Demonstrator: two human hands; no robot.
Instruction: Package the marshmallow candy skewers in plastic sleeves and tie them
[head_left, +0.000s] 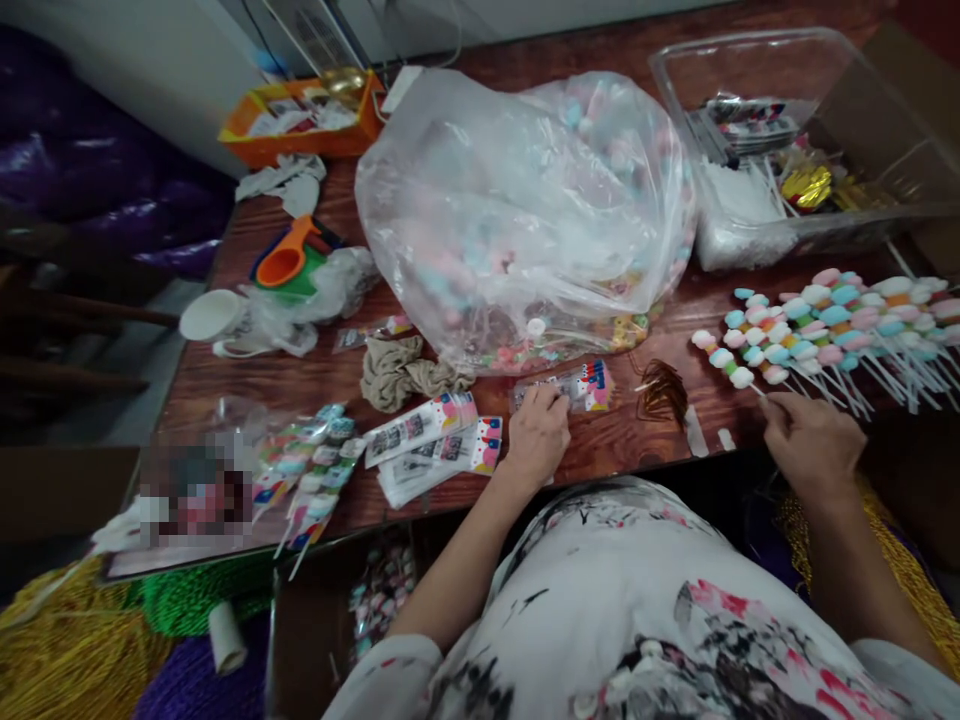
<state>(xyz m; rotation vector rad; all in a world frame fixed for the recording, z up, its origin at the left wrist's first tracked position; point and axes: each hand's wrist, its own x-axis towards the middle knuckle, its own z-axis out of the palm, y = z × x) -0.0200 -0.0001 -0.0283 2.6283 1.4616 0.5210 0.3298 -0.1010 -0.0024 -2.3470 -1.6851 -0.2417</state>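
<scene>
My left hand (538, 432) rests on a printed clear packet (581, 388) near the table's front edge, its fingers bent over the packet's left end. At the right, my right hand (814, 440) pinches the white stick of a marshmallow skewer (721, 360), whose pastel pieces point up and left. Many more marshmallow skewers (840, 315) lie in a pile just beyond that hand. Flat printed packets (431, 445) are stacked left of my left hand. Between the hands lies a bundle of brown-gold twist ties (661, 393).
A large plastic bag of marshmallows (525, 190) fills the table's middle back. Behind right stands a clear bin (750, 45). Bagged skewers (319, 465), a crumpled cloth (394, 372), a white cup (214, 315) and an orange basket (300, 148) are at the left.
</scene>
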